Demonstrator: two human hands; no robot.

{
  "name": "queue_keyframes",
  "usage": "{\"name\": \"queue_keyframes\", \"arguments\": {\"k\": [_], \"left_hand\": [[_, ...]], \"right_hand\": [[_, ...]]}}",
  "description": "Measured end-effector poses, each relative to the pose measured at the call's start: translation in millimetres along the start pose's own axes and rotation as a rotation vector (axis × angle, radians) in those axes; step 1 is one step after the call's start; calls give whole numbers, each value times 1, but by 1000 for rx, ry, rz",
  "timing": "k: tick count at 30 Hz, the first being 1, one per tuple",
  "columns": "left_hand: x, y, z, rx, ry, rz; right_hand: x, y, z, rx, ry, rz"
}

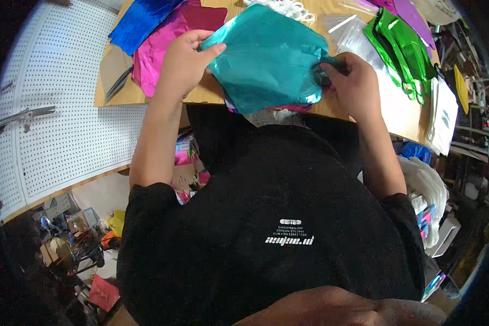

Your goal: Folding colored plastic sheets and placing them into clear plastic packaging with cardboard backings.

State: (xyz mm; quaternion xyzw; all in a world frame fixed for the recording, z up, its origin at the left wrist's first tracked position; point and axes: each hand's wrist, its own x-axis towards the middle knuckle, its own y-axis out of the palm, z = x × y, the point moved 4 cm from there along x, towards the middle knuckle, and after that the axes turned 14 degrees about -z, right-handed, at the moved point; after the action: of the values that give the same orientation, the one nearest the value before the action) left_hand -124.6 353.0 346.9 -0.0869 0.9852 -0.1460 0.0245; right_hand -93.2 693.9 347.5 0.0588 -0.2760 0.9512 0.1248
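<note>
A shiny teal foil piece (266, 57), flat with a bluntly cornered outline, is stretched between both my hands above the table's near edge. My left hand (187, 62) pinches its left corner between thumb and fingers. At the right corner, my right hand (356, 81) grips a bunched, darker part of the foil; the fingertips are partly hidden there. Beneath the teal piece, a thin strip of pink and dark foil shows along its lower edge. Close to my left hand lie pink foil pieces (149, 60).
The wooden table (106, 84) also carries blue foil (141, 24), scissors (118, 84), white cord (290, 10), clear plastic bags (353, 41), green foil pieces (399, 49) and purple foil (413, 19). A white pegboard (76, 108) stands at left.
</note>
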Motion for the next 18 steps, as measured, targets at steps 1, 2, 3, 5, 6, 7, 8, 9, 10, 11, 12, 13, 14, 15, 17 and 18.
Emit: {"name": "queue_keyframes", "arguments": {"k": [1,2,3,5,6,7,8,9,10,11,12,13,14,15,17,18], "left_hand": [[4,-1,0,227,149,-81],[5,2,-5,448,301,-157],[5,6,-6,445,304,-151],[2,12,-13,621,421,-213],[3,14,-13,619,425,-209],[4,15,-12,636,448,-215],[4,16,-11,655,470,-223],[5,15,-9,654,477,-221],[4,15,-6,676,506,-217],[6,15,-6,693,540,-215],[7,19,-9,680,560,-212],[6,21,-12,698,553,-220],[6,22,-15,720,548,-227],[6,22,-17,747,551,-205],[1,24,-28,829,588,-248],[4,27,-35,915,604,-291]], "right_hand": [[0,0,6,-153,-163,-43],[0,-1,4,-156,-160,-48],[1,0,3,-233,-229,-71],[2,0,0,-311,-294,-98],[2,1,-2,-341,-298,-93],[2,2,-2,-371,-302,-89],[2,2,-1,-371,-300,-95],[0,2,1,-403,-290,-93],[-2,1,3,-434,-280,-92],[-3,0,5,-435,-283,-105],[-5,-3,6,-459,-293,-90],[-6,-5,7,-482,-303,-76],[-7,-5,7,-490,-236,-52],[-7,-5,6,-490,-239,-73],[-9,-7,6,-387,-306,-167],[-10,-8,6,-402,-290,-193]]}}
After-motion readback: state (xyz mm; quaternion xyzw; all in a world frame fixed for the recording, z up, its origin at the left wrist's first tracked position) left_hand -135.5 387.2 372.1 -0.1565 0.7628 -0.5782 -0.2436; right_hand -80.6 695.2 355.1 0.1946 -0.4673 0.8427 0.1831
